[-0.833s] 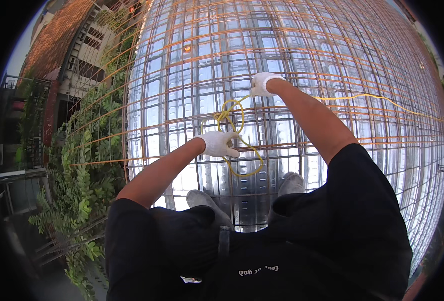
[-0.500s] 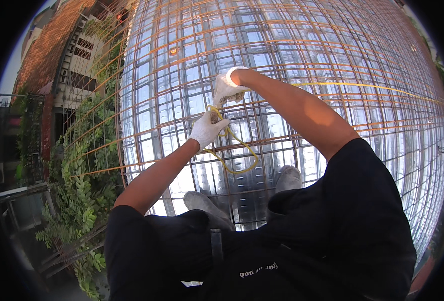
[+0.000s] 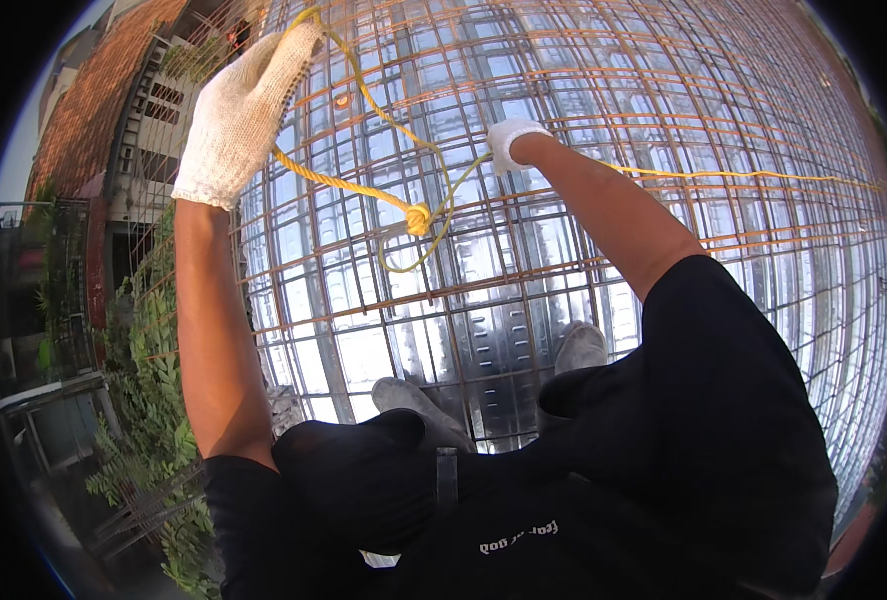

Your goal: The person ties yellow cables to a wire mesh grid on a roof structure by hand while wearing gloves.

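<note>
A yellow rope point(image 3: 343, 184) with a knot point(image 3: 418, 217) in it hangs between my two gloved hands over a grid of steel bars. Raised high at the upper left, my left hand point(image 3: 238, 115) is closed on the rope, which loops over its fingertips and comes out again beneath the glove. My right hand point(image 3: 511, 140), lower and farther right, is closed on the part of the rope leading away from the knot; its fingers are mostly hidden. A small slack loop droops just below the knot. Both gloves are white knit.
Crossed rebar point(image 3: 663, 130) lies over shiny ribbed metal decking point(image 3: 493, 330), where my grey boots point(image 3: 581, 350) stand. Beyond the left edge are leafy plants point(image 3: 163, 400) and a building with an orange roof point(image 3: 93, 110). The rope stretches away to the right.
My left hand has risen to the upper left, drawing rope with it, away from my right hand. My right hand has shifted slightly right. The knot now shows between them.
</note>
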Available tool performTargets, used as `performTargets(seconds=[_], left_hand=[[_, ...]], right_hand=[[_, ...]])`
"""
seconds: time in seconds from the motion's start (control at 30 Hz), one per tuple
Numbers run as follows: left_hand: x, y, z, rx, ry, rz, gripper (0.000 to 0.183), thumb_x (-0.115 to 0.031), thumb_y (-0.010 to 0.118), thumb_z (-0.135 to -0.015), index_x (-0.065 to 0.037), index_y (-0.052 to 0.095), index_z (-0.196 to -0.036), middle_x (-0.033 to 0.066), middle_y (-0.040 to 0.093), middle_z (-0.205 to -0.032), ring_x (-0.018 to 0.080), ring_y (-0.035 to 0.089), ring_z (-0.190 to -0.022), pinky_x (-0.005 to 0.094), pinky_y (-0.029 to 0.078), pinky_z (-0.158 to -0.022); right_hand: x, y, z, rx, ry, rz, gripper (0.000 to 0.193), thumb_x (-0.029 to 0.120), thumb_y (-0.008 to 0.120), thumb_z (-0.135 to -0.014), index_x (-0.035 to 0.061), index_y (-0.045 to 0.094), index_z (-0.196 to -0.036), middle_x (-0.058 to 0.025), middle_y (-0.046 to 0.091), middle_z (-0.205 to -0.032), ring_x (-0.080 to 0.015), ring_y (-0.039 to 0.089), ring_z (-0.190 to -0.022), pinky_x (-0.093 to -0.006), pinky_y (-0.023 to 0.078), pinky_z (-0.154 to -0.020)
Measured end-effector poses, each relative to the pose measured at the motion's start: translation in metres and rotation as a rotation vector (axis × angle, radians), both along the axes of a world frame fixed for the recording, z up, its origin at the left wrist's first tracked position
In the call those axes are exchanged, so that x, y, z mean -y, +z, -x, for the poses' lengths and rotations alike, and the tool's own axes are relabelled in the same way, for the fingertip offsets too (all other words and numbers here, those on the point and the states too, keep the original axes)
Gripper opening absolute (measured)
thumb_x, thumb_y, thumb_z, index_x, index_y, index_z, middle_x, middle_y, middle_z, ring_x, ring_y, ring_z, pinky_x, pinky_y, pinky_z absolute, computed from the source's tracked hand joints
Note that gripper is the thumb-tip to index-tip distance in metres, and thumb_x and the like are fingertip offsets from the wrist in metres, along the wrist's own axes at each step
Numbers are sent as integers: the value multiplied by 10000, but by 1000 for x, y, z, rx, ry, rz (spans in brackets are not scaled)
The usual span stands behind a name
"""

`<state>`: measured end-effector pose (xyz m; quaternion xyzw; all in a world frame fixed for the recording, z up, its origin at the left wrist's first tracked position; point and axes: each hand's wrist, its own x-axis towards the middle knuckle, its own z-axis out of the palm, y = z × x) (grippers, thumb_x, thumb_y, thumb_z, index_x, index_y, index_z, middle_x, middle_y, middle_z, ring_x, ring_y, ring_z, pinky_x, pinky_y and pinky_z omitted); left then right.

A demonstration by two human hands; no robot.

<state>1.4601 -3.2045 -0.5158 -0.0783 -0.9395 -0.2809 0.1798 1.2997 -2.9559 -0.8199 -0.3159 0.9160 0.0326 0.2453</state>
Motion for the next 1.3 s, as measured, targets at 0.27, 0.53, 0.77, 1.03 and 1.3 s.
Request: performTargets(seconds=[0.27, 0.53, 0.77, 1.03, 1.3], left_hand=[[-2, -141, -12, 599, 43, 548, 740, -605, 540, -1029, -75, 534, -1545, 224, 572, -1528, 417, 553, -1392, 481, 424, -1185], [27, -272, -88, 803, -347, 625, 605, -350, 713, -910, -157, 593, -1471, 185, 599, -1458, 392, 583, -1342, 496, 490, -1132], [-10, -280, -72, 1033, -309, 454, 495, -360, 682, -931, -77, 637, -1335, 216, 724, -1192, 384, 709, -1105, 493, 548, -997], [-14, -169, -51, 1137, -74, -151, 439, -360, 610, -1036, 14, 696, -1250, 100, 710, -938, 170, 676, -830, 353, 582, -776], [-76, -109, -112, 1205, -792, -28, 373, -363, 616, -1067, -36, 689, -1231, 172, 754, -1010, 335, 729, -895, 426, 576, -852]], right_hand=[[38, 36, -48, 161, 170, -22, 467, 399, 843, -783, 98, 824, -1140, -129, 805, -1066, -326, 769, -990, -473, 609, -856], [79, 48, -107, 748, 201, -3, 485, 427, 867, -758, 87, 837, -1103, -100, 771, -915, -255, 721, -879, -437, 567, -796], [67, 39, -52, 255, 130, 133, 440, 335, 792, -831, 105, 804, -1206, -121, 803, -1103, -303, 753, -1009, -445, 592, -904], [66, 24, -34, -39, -30, 247, 317, 205, 666, -901, 98, 802, -1166, -170, 782, -1167, -372, 750, -1092, -492, 605, -931], [116, 25, -68, 103, 227, 336, 301, 290, 685, -897, 139, 809, -1125, -163, 785, -1106, -375, 748, -1044, -507, 592, -916]])
